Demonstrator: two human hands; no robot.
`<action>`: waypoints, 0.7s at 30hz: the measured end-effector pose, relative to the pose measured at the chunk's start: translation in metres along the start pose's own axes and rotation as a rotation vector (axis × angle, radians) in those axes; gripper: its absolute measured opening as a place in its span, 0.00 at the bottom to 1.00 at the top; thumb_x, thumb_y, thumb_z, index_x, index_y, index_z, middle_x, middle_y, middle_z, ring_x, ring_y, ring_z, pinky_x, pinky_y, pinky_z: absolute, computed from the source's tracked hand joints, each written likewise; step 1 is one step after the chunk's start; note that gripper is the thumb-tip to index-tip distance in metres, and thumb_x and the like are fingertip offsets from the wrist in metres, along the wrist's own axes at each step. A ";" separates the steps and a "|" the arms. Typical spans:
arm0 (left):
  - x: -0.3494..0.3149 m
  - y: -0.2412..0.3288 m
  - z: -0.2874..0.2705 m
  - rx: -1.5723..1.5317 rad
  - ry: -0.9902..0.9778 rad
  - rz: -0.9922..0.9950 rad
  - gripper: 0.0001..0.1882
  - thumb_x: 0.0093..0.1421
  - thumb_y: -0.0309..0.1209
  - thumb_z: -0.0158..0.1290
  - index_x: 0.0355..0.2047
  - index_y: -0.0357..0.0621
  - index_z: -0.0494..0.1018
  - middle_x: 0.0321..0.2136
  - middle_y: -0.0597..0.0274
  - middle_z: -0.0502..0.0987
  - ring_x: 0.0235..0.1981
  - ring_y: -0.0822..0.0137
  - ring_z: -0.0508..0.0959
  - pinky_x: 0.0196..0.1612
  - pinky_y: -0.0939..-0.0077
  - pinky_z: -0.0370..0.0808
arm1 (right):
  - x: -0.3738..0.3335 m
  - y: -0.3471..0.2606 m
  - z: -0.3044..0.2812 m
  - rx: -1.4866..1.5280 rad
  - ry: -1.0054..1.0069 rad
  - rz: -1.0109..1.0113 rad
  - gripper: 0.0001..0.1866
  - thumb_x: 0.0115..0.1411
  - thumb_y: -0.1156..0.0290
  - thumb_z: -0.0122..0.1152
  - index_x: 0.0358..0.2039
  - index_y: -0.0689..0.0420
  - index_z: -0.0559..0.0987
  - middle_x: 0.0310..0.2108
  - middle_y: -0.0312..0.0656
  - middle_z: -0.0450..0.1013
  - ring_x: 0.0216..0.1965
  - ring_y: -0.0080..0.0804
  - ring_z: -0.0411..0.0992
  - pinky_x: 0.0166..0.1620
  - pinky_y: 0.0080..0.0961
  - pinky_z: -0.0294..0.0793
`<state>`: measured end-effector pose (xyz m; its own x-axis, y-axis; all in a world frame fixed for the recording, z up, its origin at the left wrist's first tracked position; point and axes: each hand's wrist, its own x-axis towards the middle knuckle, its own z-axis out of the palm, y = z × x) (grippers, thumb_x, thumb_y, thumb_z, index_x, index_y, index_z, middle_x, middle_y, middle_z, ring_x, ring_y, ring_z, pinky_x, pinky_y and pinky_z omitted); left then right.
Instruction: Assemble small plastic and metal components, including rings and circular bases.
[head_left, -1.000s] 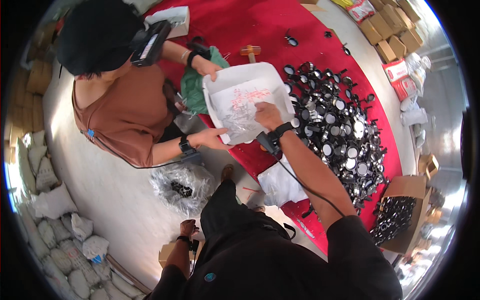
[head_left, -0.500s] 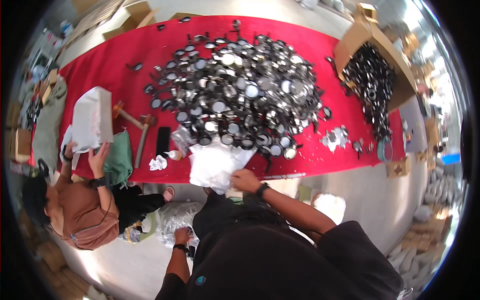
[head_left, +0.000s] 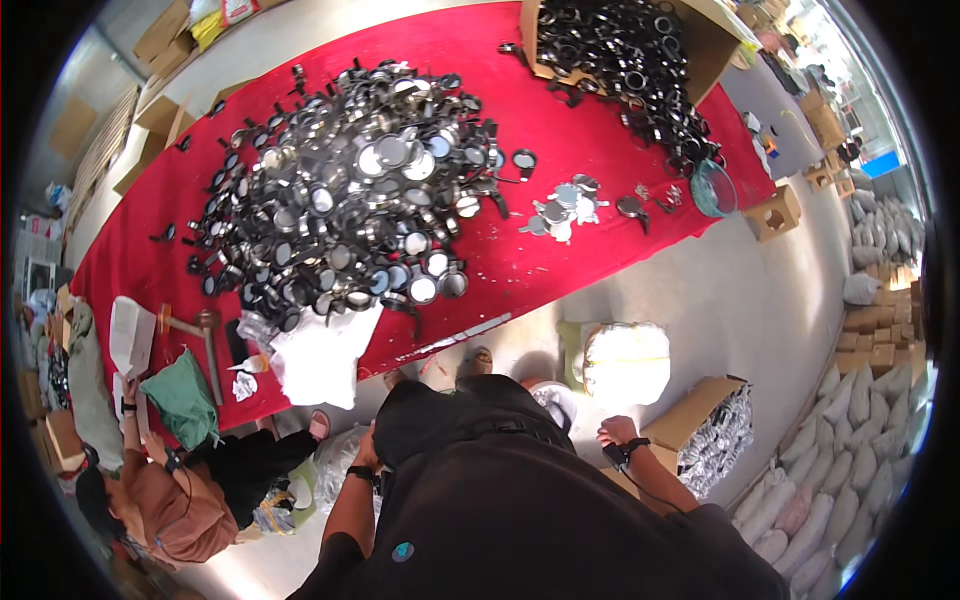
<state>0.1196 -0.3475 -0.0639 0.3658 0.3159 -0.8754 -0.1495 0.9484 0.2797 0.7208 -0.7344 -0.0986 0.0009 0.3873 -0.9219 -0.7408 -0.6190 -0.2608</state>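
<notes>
My left hand (head_left: 368,450) hangs low beside my left thigh, near a clear plastic bag (head_left: 338,462); its fingers are mostly hidden. My right hand (head_left: 617,432) is held out to my right, away from the table, with loosely bent fingers and nothing visible in it. Nearest to it is an open carton (head_left: 690,415) of clear-wrapped pieces. On the red-covered table (head_left: 490,290) lies a large heap of small round pieces (head_left: 330,190) with pale discs, silver rims and black tabs. A white sheet (head_left: 322,360) hangs over the table's near edge.
A tipped carton (head_left: 700,50) spills black rings (head_left: 640,80) at the far right. Loose discs (head_left: 565,210) and a clear tub (head_left: 713,188) are near the edge. At left, a seated co-worker (head_left: 180,500) handles a white box (head_left: 132,335) beside hammers (head_left: 208,345). A stool (head_left: 625,360) stands behind.
My right hand has left the white sheet and swung out to the right. The view has turned right, shifting the table leftward. My left hand stays low by my thigh.
</notes>
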 end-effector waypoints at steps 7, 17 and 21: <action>0.075 0.009 0.007 2.020 -0.317 0.983 0.17 0.69 0.48 0.55 0.53 0.63 0.84 0.53 0.68 0.87 0.58 0.60 0.84 0.60 0.66 0.81 | -0.058 -0.057 0.103 -0.067 0.377 -0.075 0.11 0.74 0.74 0.58 0.31 0.58 0.74 0.27 0.38 0.71 0.25 0.27 0.71 0.25 0.26 0.70; 0.097 0.099 0.143 1.307 0.150 0.481 0.15 0.68 0.42 0.59 0.37 0.43 0.87 0.32 0.48 0.87 0.40 0.50 0.90 0.45 0.55 0.83 | -0.087 -0.072 0.125 -0.260 0.527 -0.100 0.17 0.74 0.68 0.60 0.55 0.68 0.83 0.42 0.48 0.85 0.37 0.35 0.86 0.38 0.32 0.88; 0.063 0.127 0.238 1.261 0.126 0.712 0.18 0.69 0.38 0.62 0.50 0.38 0.86 0.40 0.43 0.89 0.46 0.48 0.90 0.52 0.58 0.84 | -0.093 -0.072 0.089 -0.322 0.487 -0.029 0.10 0.72 0.72 0.58 0.40 0.66 0.83 0.35 0.44 0.83 0.30 0.31 0.82 0.32 0.30 0.85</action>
<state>0.3420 -0.2004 0.0104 0.4686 0.7796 -0.4156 0.6537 0.0105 0.7567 0.7149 -0.6652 0.0315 0.3833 0.0956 -0.9187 -0.4948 -0.8187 -0.2916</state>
